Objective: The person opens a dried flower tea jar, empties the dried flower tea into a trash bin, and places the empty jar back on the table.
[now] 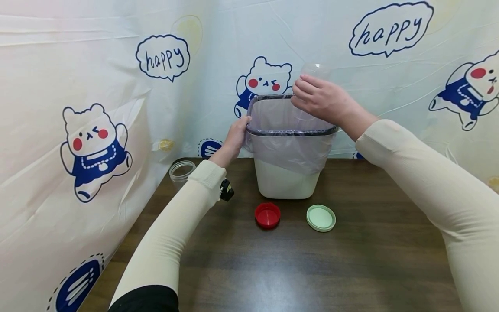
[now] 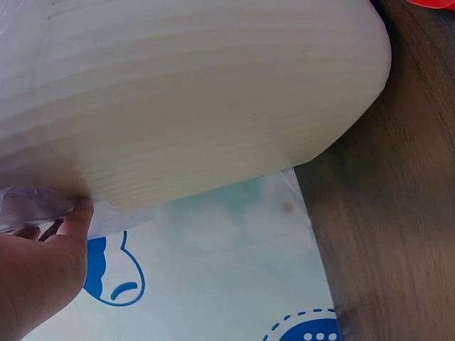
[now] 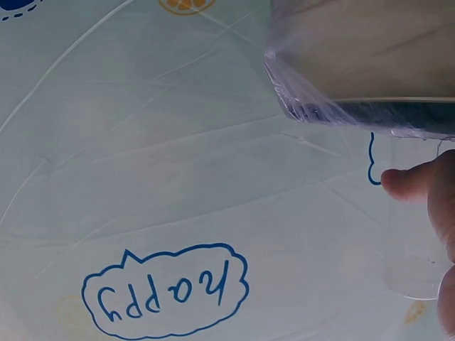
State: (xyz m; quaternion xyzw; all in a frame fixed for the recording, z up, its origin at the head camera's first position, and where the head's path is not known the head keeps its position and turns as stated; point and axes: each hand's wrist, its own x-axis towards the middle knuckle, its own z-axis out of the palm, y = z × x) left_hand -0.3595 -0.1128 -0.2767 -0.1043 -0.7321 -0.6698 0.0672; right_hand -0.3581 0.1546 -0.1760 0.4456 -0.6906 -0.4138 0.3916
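Note:
A cream trash bin stands on the table, lined with a translucent purplish bag folded over its dark rim. With my left hand I grip the bin's left edge and the bag there; in the left wrist view the thumb and fingers bunch the plastic. My right hand is above the bin's right side, its fingers curled round a clear jar. The jar's round end points up and away from the bin. Whether anything is in the jar or the bin cannot be seen.
A red lid and a pale green lid lie in front of the bin on the dark wooden table. An open clear jar stands at the left back, partly behind my left sleeve. A printed curtain hangs close behind.

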